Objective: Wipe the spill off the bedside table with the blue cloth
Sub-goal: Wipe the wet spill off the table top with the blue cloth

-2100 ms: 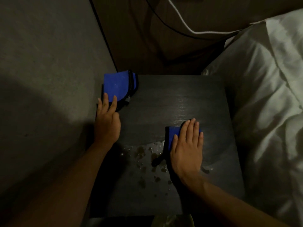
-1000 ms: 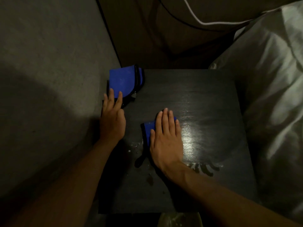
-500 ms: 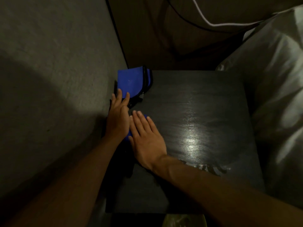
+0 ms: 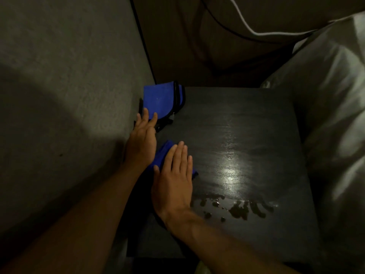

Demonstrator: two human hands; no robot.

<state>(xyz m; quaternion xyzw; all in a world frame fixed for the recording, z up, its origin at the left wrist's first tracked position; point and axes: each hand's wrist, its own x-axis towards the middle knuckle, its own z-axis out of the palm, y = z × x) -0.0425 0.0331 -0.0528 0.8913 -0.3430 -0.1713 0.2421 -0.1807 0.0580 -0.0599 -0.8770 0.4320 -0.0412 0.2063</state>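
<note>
The blue cloth point(image 4: 165, 153) lies bunched on the left part of the dark surface point(image 4: 246, 125), mostly covered by the right hand point(image 4: 173, 182). Only a rumpled edge shows above and beside the palm. It looks soft, thin and light, so it should fold and slide easily on this smooth, glossy top, and it will likely turn heavier and limper as it soaks up liquid. A flat palm spread over its middle seems the best hold for wiping, since pinching one corner would probably let the rest trail and smear. The right fingers point(image 4: 180, 155) are straight and held close together, pressing down on the cloth rather than curling round it. Just to the left, the left hand point(image 4: 141, 143) rests flat at the surface's left edge. Its fingers point(image 4: 146, 115) are straight and slightly parted, with the tips touching a folded blue piece with black edging point(image 4: 160, 99) at the far left corner. Whether that piece is another cloth or a pouch cannot be told. The spill point(image 4: 239, 208), dark wet blots and streaks, lies on the near right part of the surface, close to the right wrist but apart from the cloth, so wiping there is not yet done. White bedding point(image 4: 325, 115) borders the right side, and a white cable point(image 4: 246, 26) runs behind.
</note>
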